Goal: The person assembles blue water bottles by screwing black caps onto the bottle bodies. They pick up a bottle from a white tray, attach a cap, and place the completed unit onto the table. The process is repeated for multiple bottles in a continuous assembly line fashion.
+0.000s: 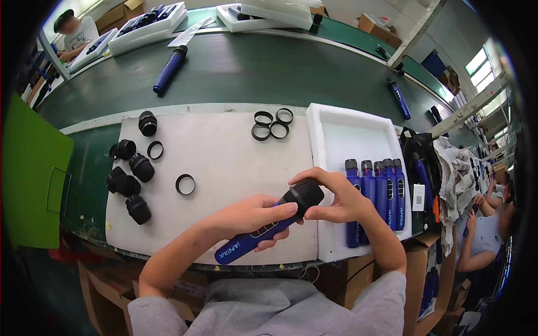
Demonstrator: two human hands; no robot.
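Observation:
My left hand (pixel 259 217) is wrapped round the blue body of a handheld microphone (pixel 238 250), which lies slanted over the front of the worktop. At its upper right end sits a black mesh head (pixel 309 194). My right hand (pixel 343 197) curves round this head, thumb on the near side and fingers on the far side. Several loose black microphone heads (pixel 142 167) lie at the left of the white mat. Black rings (pixel 185 184) rest beside them, and several more rings (pixel 271 124) are grouped at the far middle.
On the right, a white foam tray (pixel 356 126) holds several blue microphone bodies without mesh heads (pixel 381 196). Beyond the mat runs a dark green conveyor belt (pixel 235 67) carrying blue microphones (pixel 170 70). A green panel (pixel 35 173) stands at the left. Co-workers sit far left and right.

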